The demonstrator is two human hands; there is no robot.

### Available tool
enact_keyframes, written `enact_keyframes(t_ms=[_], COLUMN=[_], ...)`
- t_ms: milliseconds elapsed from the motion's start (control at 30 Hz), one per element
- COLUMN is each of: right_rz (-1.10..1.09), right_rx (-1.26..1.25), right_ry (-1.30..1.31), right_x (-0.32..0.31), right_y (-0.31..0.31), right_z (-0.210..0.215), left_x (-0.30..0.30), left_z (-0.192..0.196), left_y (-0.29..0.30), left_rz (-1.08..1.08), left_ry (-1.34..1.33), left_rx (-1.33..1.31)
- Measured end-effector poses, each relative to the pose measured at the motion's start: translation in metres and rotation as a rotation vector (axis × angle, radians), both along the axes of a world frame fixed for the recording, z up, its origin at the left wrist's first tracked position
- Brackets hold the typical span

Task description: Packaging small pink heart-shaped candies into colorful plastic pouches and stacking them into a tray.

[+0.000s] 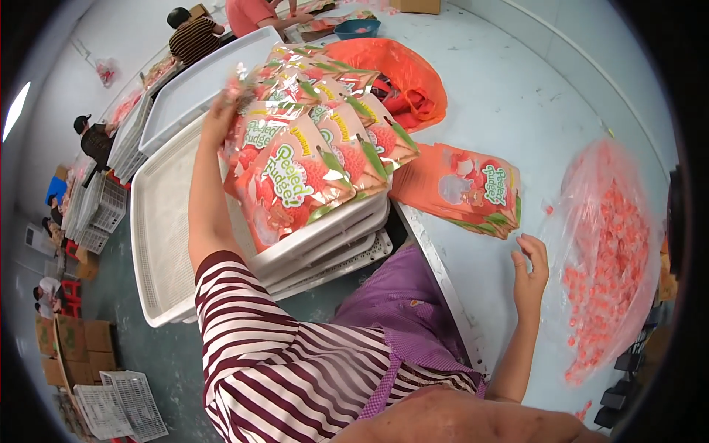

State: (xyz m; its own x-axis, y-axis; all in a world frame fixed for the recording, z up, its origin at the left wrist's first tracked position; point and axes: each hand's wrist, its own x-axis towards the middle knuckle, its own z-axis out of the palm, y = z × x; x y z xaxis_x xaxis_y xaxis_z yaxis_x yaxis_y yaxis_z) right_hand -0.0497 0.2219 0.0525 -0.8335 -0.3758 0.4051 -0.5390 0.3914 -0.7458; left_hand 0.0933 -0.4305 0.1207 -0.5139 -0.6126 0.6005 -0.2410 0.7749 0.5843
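Note:
Several filled candy pouches (295, 177), pink and shiny with red fruit pictures, lie heaped on stacked white plastic trays (166, 251). My left hand (220, 118) reaches to the heap's far left side, against a pouch there; its fingers are blurred, so I cannot make out a grip. Over the table, my right hand (530, 267) is open, thumb and fingers apart, with nothing between them. Just beyond it lies a pile of flat pouches (473, 184) of the same print. To its right rests a large see-through bag (613, 251) of small red-and-white wrapped pieces.
An orange plastic bag (413, 81) and a teal basin (357, 29) stand farther back on the pale table (509, 88). Another white tray (214, 81) adjoins the stack. Co-workers (193, 37) sit along the left. White crates (122, 410) and cardboard boxes (77, 343) stand on the floor.

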Motion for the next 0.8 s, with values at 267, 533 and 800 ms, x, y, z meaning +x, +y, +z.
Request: enact_keyframes(t_ms=[267, 533, 800], right_rz=[-0.047, -0.075, -0.032], right_rx=[0.0, 0.388, 0.452], right_ry=[-0.071, 0.208, 0.312], right_x=[-0.007, -0.022, -0.012], right_y=[-0.001, -0.008, -0.01], right_z=[-0.028, -0.052, -0.062], left_x=[-0.007, 0.013, 0.03], left_z=[-0.01, 0.043, 0.058], left_y=[0.028, 0.024, 0.378], left_rz=[-0.004, 0.092, -0.895], left_ry=[-0.171, -0.061, -0.413], left_rx=[0.399, 0.02, 0.14])
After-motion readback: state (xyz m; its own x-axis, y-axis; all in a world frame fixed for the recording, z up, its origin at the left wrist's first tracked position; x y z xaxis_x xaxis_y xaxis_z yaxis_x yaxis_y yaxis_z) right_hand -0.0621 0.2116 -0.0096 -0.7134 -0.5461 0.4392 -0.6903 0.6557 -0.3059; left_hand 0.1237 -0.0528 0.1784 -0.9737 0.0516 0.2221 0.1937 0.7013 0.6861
